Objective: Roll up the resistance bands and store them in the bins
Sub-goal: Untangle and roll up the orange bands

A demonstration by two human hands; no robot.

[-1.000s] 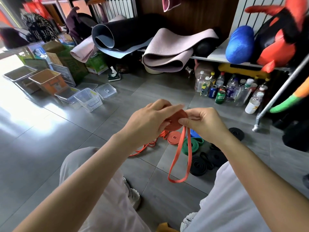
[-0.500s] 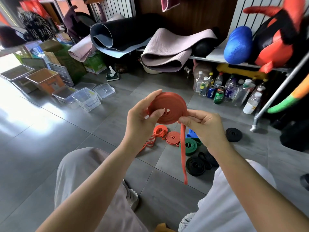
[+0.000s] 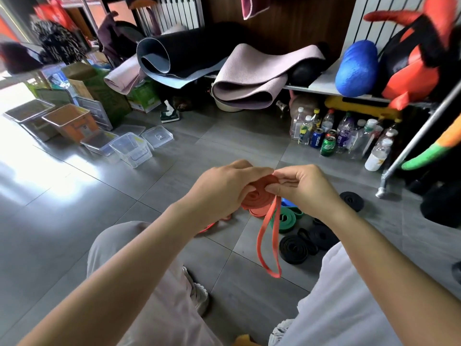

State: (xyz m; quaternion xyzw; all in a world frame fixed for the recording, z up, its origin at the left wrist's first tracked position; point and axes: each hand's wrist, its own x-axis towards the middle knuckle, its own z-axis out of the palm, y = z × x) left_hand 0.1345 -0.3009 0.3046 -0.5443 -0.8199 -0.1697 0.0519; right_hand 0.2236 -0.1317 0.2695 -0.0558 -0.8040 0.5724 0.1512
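Gripping the orange band coil (image 3: 258,196) are left hand (image 3: 219,193) and right hand (image 3: 304,191), loop (image 3: 274,274) dangling above floor (image 3: 249,295)

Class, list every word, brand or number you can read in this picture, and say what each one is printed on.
"PEPSI": down the side of the blue can, standing on the floor among the bottles.
Green can: lettering too blurred to read.
Bottle labels: too small to read.
Green carton: print blurred.
Clear bin: sticker unreadable.
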